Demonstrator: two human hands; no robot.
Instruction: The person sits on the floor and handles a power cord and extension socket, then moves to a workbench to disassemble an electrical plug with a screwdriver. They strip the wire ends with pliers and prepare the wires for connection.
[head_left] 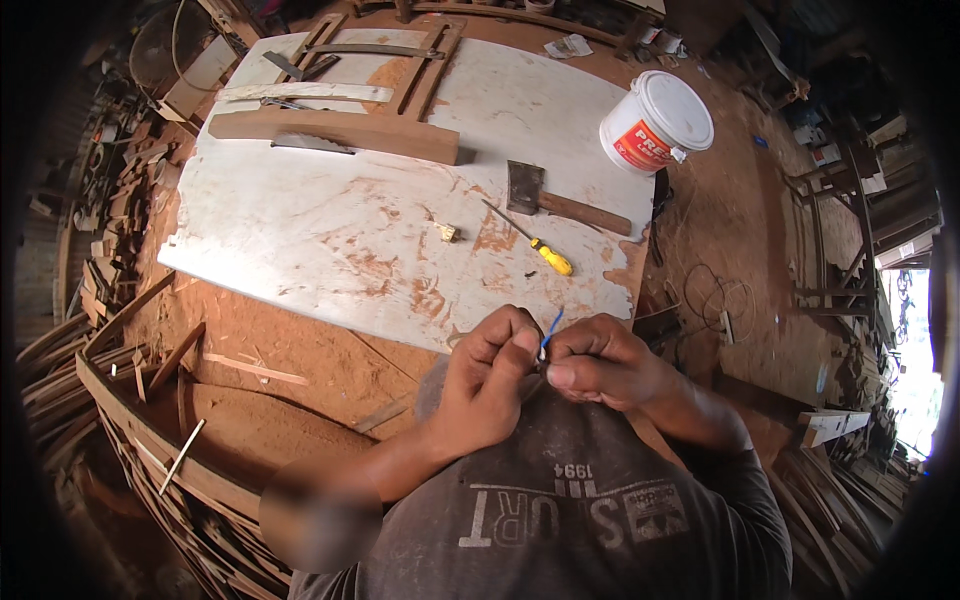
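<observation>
Close to my chest, at the near edge of the table, both hands meet with their fingertips pinched together. Between them a thin blue wire-like strip [552,328] sticks up, with a small whitish bit at its lower end. My left hand [492,372] is closed on a small dark piece, mostly hidden by the fingers. My right hand [605,362] is closed around the lower part of the blue strip. Beyond the hands lie a yellow-handled screwdriver [551,256], a small yellowish block [448,233] and a tiny dark bit [530,274].
The worn white tabletop [330,230] also carries a hatchet [580,210], a thick wooden plank [335,134], a saw blade [312,145] and slotted wooden pieces [428,75]. A white lidded bucket [678,108] stands at the far right corner. Stacked timber [190,500] lies at left.
</observation>
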